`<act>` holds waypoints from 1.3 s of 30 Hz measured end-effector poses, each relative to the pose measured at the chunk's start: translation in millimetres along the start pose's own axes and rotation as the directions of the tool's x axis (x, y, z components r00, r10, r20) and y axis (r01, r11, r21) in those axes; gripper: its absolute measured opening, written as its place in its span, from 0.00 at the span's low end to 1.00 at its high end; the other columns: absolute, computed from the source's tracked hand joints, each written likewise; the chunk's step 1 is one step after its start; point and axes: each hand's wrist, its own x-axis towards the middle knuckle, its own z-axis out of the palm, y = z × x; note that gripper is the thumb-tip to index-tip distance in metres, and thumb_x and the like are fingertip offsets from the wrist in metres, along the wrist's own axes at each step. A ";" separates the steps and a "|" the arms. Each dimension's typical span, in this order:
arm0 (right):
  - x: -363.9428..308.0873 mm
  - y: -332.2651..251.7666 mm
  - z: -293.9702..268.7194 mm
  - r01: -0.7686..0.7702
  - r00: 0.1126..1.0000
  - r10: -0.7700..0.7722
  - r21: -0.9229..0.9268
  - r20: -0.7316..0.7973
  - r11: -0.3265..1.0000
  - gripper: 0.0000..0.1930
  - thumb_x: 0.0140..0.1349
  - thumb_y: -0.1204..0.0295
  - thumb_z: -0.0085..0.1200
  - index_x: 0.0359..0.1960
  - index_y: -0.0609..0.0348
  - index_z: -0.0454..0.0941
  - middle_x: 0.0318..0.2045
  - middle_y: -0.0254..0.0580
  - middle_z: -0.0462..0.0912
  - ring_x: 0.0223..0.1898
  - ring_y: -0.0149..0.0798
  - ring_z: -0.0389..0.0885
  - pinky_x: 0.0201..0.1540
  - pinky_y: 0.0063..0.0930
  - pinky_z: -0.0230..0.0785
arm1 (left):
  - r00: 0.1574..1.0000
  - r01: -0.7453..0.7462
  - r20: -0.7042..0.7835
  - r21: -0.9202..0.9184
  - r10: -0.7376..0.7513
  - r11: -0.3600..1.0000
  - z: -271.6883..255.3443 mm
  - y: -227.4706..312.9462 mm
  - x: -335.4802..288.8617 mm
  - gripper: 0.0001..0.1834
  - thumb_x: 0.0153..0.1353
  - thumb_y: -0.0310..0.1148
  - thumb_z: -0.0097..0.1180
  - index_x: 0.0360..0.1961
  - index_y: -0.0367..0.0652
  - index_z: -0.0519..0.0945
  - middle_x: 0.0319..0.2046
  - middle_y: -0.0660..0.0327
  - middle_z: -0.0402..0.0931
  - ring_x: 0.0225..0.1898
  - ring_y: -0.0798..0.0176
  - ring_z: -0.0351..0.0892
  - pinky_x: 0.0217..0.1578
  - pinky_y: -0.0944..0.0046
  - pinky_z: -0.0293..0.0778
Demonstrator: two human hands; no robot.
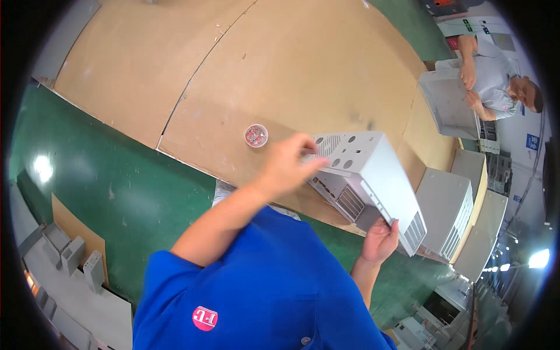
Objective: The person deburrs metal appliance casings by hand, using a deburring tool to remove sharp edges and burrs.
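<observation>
A light grey sheet-metal computer case [389, 175] stands tilted at the near edge of the table. Round holes and vent slots mark its upper panel, and its near side is open onto the inside. My right hand [380, 240] grips the lower right edge of the case, thumb on the outside and fingers partly hidden. Slightly blurred, my left hand [289, 163] is at the left end of the upper panel, thumb apart from the curled fingers. Nothing shows between them. Left of that hand stands a small round tub [256, 135] of small red and metallic parts.
The brown-covered table [233, 76] has a dark seam across it. More grey cases [441, 201] stand along its right. At the far right, a co-worker [490, 76] handles an open grey case [448, 104]. Metal parts [73, 255] lie on a surface at lower left, beyond green floor.
</observation>
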 end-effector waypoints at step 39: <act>269.4 424.3 562.6 -0.509 0.645 0.433 -0.069 0.630 0.858 0.24 0.62 0.76 0.41 0.61 0.65 0.58 0.59 0.48 0.67 0.60 0.47 0.64 0.65 0.42 0.55 | 0.357 0.657 -0.448 -0.503 -0.820 0.561 -325.6 -126.4 -136.1 0.11 0.59 0.37 0.56 0.29 0.40 0.75 0.14 0.66 0.69 0.12 0.74 0.64 0.12 0.71 0.59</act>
